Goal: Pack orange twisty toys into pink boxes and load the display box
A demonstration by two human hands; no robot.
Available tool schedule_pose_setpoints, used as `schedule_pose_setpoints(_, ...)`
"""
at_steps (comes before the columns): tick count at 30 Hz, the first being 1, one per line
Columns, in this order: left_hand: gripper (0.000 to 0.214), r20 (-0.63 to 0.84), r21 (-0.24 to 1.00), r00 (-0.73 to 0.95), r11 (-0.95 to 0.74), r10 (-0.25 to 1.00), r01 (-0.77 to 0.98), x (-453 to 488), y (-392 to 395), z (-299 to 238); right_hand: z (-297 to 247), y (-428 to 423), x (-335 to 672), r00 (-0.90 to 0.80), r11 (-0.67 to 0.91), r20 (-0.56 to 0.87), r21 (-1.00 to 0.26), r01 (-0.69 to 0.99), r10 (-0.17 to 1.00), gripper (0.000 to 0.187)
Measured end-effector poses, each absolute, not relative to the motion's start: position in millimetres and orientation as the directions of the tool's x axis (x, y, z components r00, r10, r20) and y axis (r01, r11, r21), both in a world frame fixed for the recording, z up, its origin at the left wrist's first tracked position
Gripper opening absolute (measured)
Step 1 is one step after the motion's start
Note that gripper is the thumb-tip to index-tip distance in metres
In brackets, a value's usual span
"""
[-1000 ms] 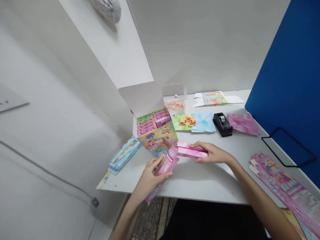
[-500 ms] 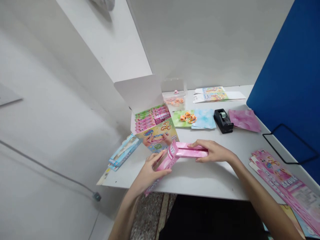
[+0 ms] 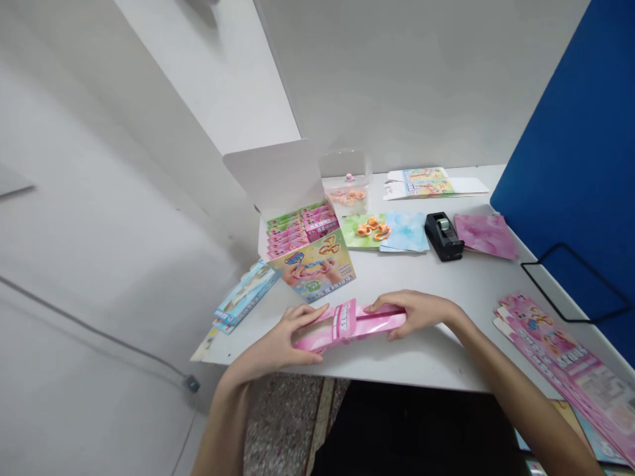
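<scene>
Right now, I have the pink cardboard box [image 3: 350, 327] held over the near edge of the counter [image 3: 436, 357], my left hand [image 3: 282, 344] wrapped round one end and my right hand [image 3: 417, 314] closed on the other. Too firm a squeeze could crease the card; a swing left could hit the open display carton [image 3: 272, 175].

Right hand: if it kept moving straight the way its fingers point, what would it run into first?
The pink cardboard box comes first, since the right hand grips it; beyond the box, the left hand seems next, though depth is hard to judge.
</scene>
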State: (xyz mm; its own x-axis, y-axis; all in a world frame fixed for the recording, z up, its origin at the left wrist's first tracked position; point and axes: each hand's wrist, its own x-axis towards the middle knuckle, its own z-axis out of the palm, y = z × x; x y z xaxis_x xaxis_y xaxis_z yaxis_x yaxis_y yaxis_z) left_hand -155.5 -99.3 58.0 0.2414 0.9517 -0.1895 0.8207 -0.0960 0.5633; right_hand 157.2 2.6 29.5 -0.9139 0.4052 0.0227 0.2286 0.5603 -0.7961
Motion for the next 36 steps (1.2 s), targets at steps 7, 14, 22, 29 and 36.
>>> schedule_pose_setpoints(7,0.081,-0.186,0.403,0.228,-0.137,0.956,0.905,-140.9,-100.5,41.3,24.1,-2.8,152.6,-0.870,0.653,-0.049,-0.640,0.405,0.491,0.064)
schedule_pose_setpoints(14,0.079,-0.092,0.384,0.193,-0.144,0.977,0.912,-130.2,-99.1,37.0,27.3,5.2,159.6,-0.838,0.614,-0.130,-0.622,0.486,0.530,0.072)
schedule_pose_setpoints(22,0.073,0.008,0.399,0.248,-0.230,0.969,0.888,-123.5,-92.8,35.3,29.1,7.2,160.7,-0.823,0.643,-0.030,-0.609,0.465,0.567,0.057)
schedule_pose_setpoints(29,0.073,0.013,0.395,0.210,-0.198,0.978,0.897,-113.2,-90.0,25.5,28.4,9.6,163.5,-0.795,0.647,-0.051,-0.551,0.527,0.604,0.052)
schedule_pose_setpoints(36,0.071,0.012,0.429,0.230,-0.212,0.973,0.878,-108.3,-88.1,18.9,29.8,11.3,168.0,-0.769,0.634,-0.114,-0.497,0.592,0.629,0.055)
